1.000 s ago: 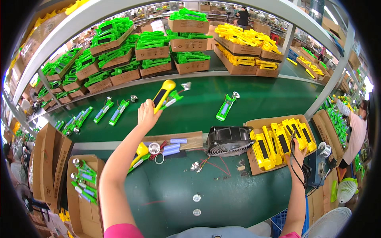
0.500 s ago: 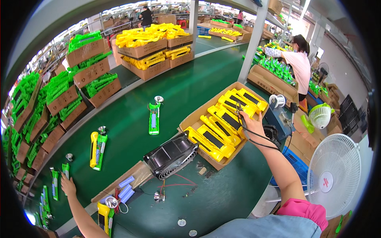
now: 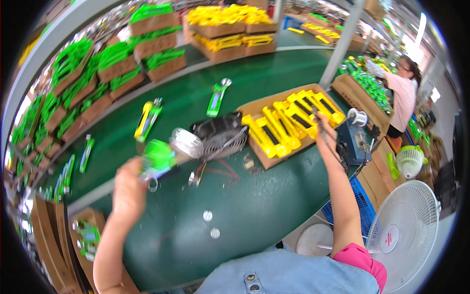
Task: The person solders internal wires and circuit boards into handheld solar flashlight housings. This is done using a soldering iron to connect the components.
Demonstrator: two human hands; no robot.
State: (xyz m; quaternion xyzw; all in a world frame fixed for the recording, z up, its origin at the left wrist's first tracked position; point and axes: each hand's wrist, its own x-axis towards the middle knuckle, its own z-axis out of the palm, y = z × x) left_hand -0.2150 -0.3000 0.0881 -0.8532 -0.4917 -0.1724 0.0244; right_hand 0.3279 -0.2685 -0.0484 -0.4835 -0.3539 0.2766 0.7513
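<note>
My left hand (image 3: pixel 129 186) is closed on a green flashlight housing (image 3: pixel 159 153), blurred by motion, above the near part of the green bench. A silvery reflector (image 3: pixel 186 142), also smeared, hangs in the air beside it; whether a wire joins them I cannot make out. My right hand (image 3: pixel 325 131) grips a thin dark soldering iron (image 3: pixel 315 111), its black cable running back along my wrist. That hand is over the right side of a cardboard box (image 3: pixel 268 162) filled with yellow flashlight housings (image 3: pixel 274 130).
A black fan (image 3: pixel 223 137) stands on the bench left of the box. Other flashlight bodies (image 3: pixel 215 100) lie on the green conveyor belt (image 3: pixel 188 100). A solder spool (image 3: pixel 357 117) and a blue soldering station (image 3: pixel 353 142) are at right, near a white fan (image 3: pixel 404 235). A co-worker (image 3: pixel 401 93) stands beyond.
My left hand has come from the belt's far left toward the bench, now carrying a green flashlight housing. My right hand keeps the soldering iron over the box. The view has shifted.
</note>
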